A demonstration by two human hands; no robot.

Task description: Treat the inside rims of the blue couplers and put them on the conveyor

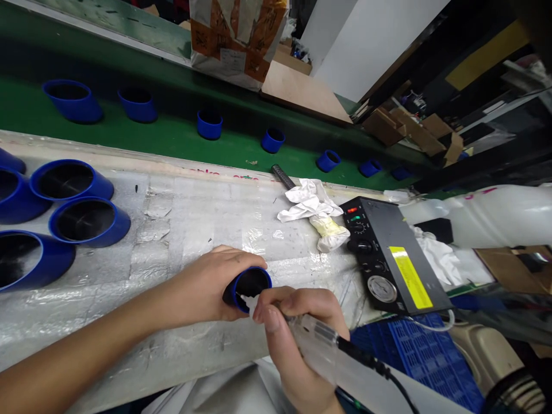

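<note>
My left hand (pixel 211 282) is wrapped round a blue cup-like ring with a dark inside (pixel 254 280), tilted so its mouth faces me. In my right hand (pixel 302 328) is a translucent glue-dispensing syringe (pixel 314 336), gripped like a pen. Its white nozzle tip reaches over the near rim of the blue cup; whether it touches the inner wall I cannot tell. A black hose runs from the syringe's back end toward the lower right. At the left of the table, several more blue cups (pixel 88 221) stand grouped together.
Several blue cups (pixel 210 125) stand in a row on the green conveyor belt (pixel 172 135). At right, a black dispenser box (pixel 388 253) with dials and a gauge sits beside crumpled white tissue (pixel 313 200). Behind it lies a large white plastic bottle (pixel 504 215). A taped carton (pixel 237 43) is at the back.
</note>
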